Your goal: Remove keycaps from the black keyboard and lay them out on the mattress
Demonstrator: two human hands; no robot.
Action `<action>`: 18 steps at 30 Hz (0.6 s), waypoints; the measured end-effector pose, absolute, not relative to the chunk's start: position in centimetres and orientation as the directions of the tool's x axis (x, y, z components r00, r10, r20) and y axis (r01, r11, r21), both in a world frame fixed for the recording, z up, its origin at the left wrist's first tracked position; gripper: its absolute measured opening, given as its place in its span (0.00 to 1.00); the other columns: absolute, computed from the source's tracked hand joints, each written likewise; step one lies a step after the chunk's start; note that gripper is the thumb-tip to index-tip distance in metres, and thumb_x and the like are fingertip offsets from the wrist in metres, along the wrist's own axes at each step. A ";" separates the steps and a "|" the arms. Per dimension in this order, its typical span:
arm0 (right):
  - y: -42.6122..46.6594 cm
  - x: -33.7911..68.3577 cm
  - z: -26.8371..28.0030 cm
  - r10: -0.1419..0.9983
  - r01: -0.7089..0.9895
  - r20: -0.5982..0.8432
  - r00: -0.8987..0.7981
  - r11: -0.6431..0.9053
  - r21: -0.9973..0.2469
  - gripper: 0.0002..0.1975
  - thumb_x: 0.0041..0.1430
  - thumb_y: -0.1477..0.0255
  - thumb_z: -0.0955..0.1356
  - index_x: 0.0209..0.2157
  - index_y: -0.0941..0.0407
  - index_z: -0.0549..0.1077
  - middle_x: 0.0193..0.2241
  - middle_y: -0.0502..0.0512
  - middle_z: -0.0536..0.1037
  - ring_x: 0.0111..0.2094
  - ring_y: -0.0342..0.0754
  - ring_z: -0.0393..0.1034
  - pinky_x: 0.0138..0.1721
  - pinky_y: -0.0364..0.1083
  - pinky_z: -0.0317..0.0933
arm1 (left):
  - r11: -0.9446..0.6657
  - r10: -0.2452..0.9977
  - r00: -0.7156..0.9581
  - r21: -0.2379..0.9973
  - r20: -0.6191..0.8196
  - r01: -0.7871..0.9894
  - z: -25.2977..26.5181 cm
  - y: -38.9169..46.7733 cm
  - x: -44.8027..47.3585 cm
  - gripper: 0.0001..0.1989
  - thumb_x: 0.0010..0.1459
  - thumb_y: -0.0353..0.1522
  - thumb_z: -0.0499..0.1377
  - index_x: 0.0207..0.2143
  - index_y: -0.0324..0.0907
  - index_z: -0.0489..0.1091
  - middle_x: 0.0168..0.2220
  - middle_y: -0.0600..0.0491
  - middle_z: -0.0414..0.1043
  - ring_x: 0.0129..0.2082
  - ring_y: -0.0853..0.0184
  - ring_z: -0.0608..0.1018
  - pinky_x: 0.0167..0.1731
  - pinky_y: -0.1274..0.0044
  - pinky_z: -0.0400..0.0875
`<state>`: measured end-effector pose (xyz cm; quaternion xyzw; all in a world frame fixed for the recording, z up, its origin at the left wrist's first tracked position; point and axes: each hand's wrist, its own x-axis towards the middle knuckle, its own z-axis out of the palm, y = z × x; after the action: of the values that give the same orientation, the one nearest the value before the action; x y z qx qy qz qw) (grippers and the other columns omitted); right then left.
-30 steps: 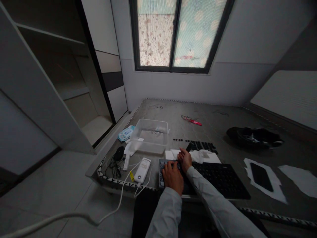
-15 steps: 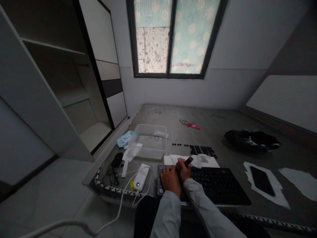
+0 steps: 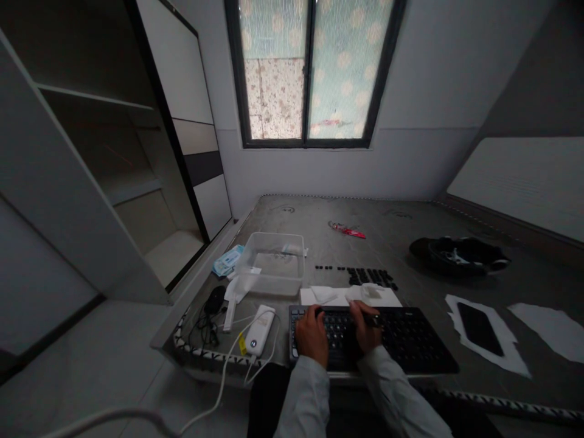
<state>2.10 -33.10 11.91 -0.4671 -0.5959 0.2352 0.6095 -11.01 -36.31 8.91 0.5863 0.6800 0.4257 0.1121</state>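
Observation:
A black keyboard (image 3: 422, 347) lies in front of me near the edge of the grey-covered surface. Many keys look removed in its left and middle part. Over its left end, my left hand (image 3: 312, 336) is closed, with what looks like a small black keycap (image 3: 319, 311) at the fingertips. My right hand (image 3: 365, 333) is above the middle of the board, wrapped round a dark pen-like tool (image 3: 375, 320); its tip is hard to make out. Loose black keycaps (image 3: 370, 277) lie in rows beyond the keyboard, past some white paper (image 3: 335, 297).
Left of the keyboard are a white power bank (image 3: 260, 331) with a cable, a black mouse (image 3: 216, 298) and a clear plastic bin (image 3: 274, 283). A phone (image 3: 479, 328) on paper and a black bag-like item (image 3: 460, 255) lie right. A red-handled tool (image 3: 349, 232) lies farther back.
My right hand has moved right, away from my left hand, carrying the dark tool and lowering it over the keyboard. My left hand stays at the keyboard's left end. The view has shifted slightly.

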 end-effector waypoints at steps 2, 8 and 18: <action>-34.2 5.1 12.4 0.782 0.514 0.624 -0.003 0.537 -0.669 0.22 0.60 0.58 0.65 0.17 0.54 0.67 0.17 0.50 0.69 0.23 0.45 0.62 0.30 0.46 0.59 | -0.112 0.882 -0.258 0.706 0.395 0.699 8.6 -36.4 -10.8 0.10 0.63 0.28 0.54 0.44 0.43 0.72 0.40 0.50 0.78 0.39 0.61 0.78 0.42 0.69 0.70; -39.3 14.3 8.8 0.807 0.758 0.564 -0.174 0.475 -0.446 0.20 0.60 0.55 0.65 0.22 0.53 0.75 0.21 0.53 0.77 0.23 0.47 0.70 0.26 0.44 0.64 | -0.268 0.819 -0.199 0.666 0.538 0.696 8.5 -37.0 -10.4 0.10 0.62 0.29 0.57 0.44 0.44 0.73 0.39 0.51 0.77 0.39 0.63 0.78 0.42 0.70 0.72; -45.1 16.1 3.0 0.779 0.751 0.611 -0.138 0.485 -0.448 0.19 0.61 0.59 0.65 0.22 0.55 0.76 0.20 0.53 0.78 0.20 0.45 0.73 0.27 0.41 0.67 | -0.330 0.773 -0.175 0.622 0.610 0.710 8.3 -38.8 -9.4 0.07 0.61 0.33 0.59 0.40 0.44 0.75 0.34 0.54 0.78 0.24 0.71 0.75 0.34 0.77 0.71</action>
<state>16.06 -45.14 3.00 -0.5072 -0.7542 0.0168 0.4167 -9.39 -38.83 8.27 0.6413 0.5780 0.5036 0.0313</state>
